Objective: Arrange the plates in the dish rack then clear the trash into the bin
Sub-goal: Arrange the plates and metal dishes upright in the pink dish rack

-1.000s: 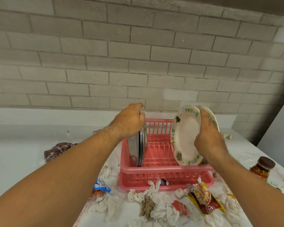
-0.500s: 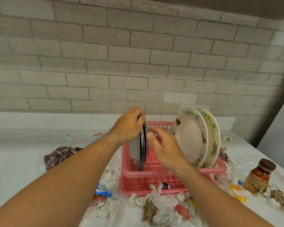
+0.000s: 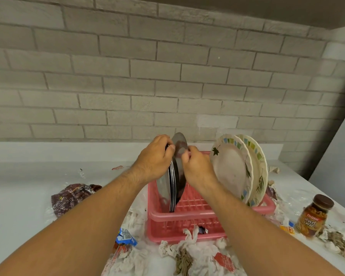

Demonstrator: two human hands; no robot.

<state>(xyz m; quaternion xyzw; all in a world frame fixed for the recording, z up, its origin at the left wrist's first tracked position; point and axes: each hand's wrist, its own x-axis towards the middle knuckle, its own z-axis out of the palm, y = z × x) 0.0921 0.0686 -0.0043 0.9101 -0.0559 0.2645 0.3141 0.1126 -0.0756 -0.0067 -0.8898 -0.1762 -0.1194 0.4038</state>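
A grey brick wall (image 3: 167, 76) backs a white counter (image 3: 18, 206), where a pink dish rack (image 3: 187, 215) stands amid litter. At the rack's left end a stack of steel plates (image 3: 172, 188) stands on edge, faces turned left and right, rims running front to back. Two patterned plates (image 3: 232, 170) lean rightward at the right end, one against the other, with bare rack floor between them and the steel.

The left hand (image 3: 153, 158) curls over the stack's top rim and grips it. Just beside it the right hand (image 3: 197, 166) pinches a single steel plate (image 3: 180, 145) between thumb and curled fingers. This plate is also on edge, its top tipped right, away from the stack and rising above it, its lower edge down inside the rack. The hands and wrists cover much of the steel, and the number of plates in the stack cannot be made out.

A brown-lidded jar (image 3: 312, 218) stands upright well right of the rack. A dark wrapper (image 3: 72, 196) lies crumpled to the left. Crumpled tissues (image 3: 199, 253) and a blue wrapper (image 3: 126, 236) crowd the rack's near wall.
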